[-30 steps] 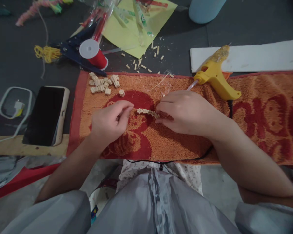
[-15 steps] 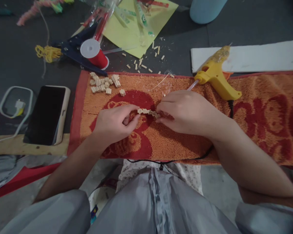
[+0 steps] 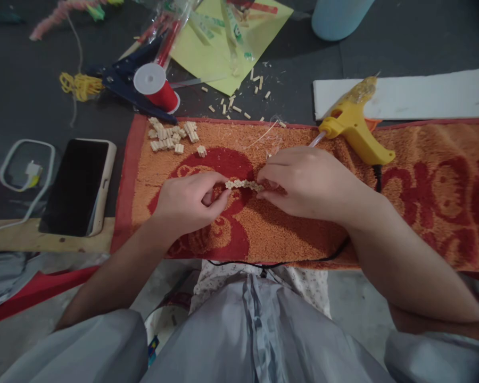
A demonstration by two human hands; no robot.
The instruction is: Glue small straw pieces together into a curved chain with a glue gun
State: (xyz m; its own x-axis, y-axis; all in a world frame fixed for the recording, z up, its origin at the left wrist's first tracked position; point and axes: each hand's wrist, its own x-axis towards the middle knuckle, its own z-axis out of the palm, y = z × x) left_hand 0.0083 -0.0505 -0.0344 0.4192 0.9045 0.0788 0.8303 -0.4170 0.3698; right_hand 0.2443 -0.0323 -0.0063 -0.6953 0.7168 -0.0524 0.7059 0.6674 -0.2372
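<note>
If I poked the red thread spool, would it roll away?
The spool might tip over first, since it seems to stand on one end. Once on its side, it would probably roll, because its ends are round.

The light was dim and flat, with muted colour. It seemed to come from beyond and to the right of the grip: the right hand (image 3: 303,181) cast a soft, broad shadow nearer the wearer on the orange towel (image 3: 295,247), and a faint shade lay leftward of the blue container (image 3: 339,21), far beyond. Brightest was the white board (image 3: 423,96), beyond and right; faint glints marked the clear plastic packaging (image 3: 179,18), beyond and left. Between the fingertips, the pale stick-bundle strip (image 3: 242,184) showed only softened detail. Farthest right, the grey sleeve (image 3: 443,356) blurred, and the frame's edge darkened.
</note>
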